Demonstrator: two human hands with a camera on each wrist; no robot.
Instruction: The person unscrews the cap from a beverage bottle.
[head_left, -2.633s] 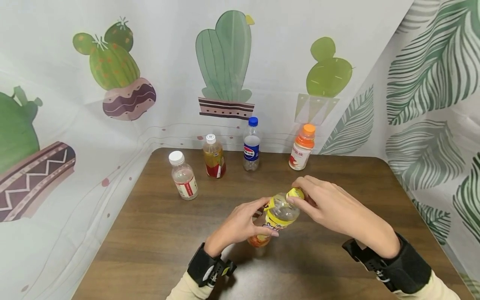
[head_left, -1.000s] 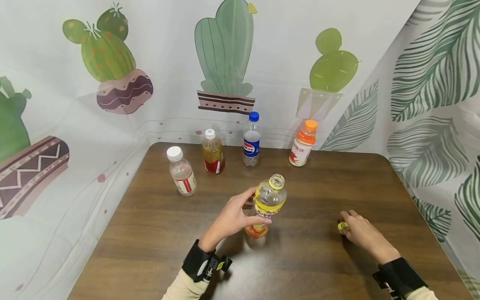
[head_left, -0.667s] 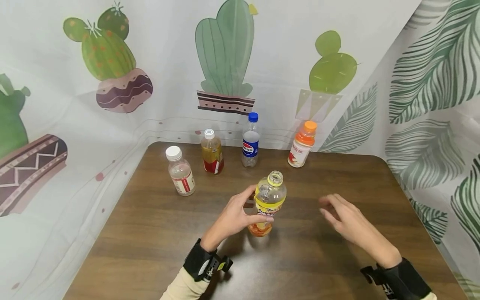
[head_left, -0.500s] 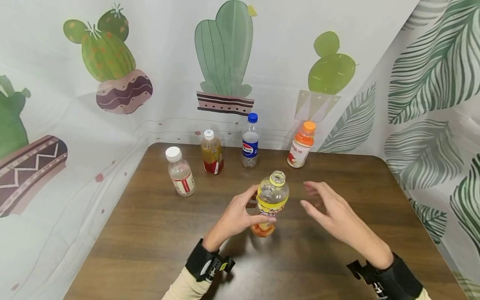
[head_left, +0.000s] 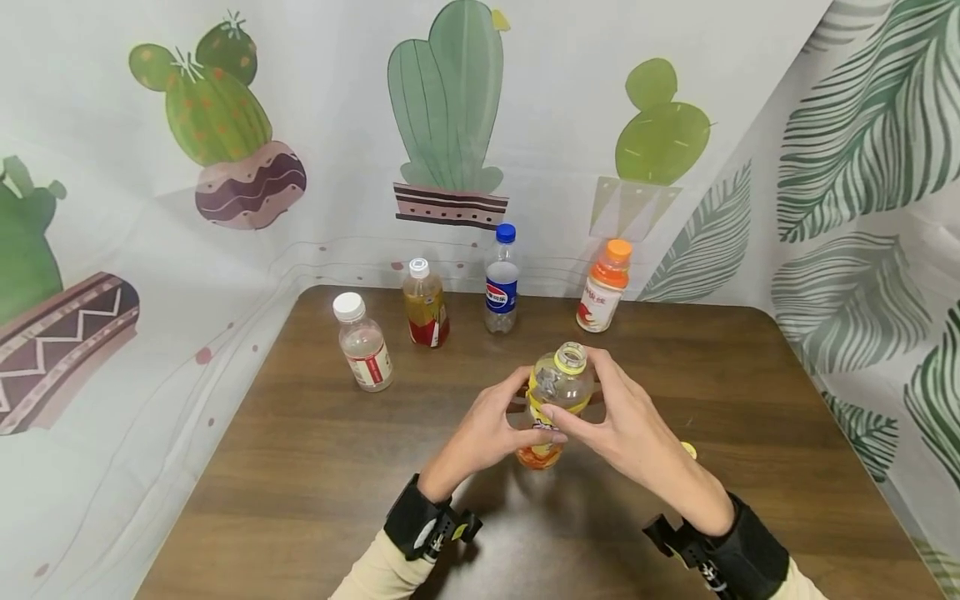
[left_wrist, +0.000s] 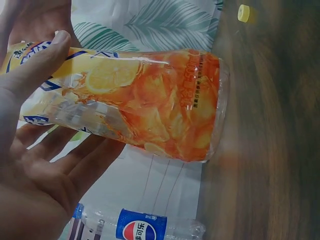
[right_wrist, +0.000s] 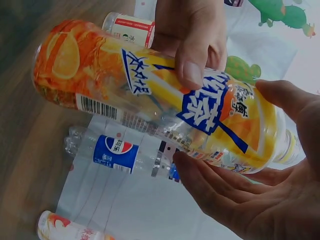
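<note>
Both the left hand (head_left: 483, 427) and right hand (head_left: 628, 423), half closed, curl round an uncapped bottle (head_left: 561, 385) over the surface (head_left: 300, 492) in the head view; left wrist: a yellow cap (left_wrist: 243, 13) lies apart; right wrist: a blue-labelled bottle (right_wrist: 116, 153) beyond

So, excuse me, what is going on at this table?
A person's left hand and right hand both hold one open bottle, the right hand higher, close to the neck. A yellow cap lies on the table, off to the right. Four other bottles, all closed, stand farther back.
</note>
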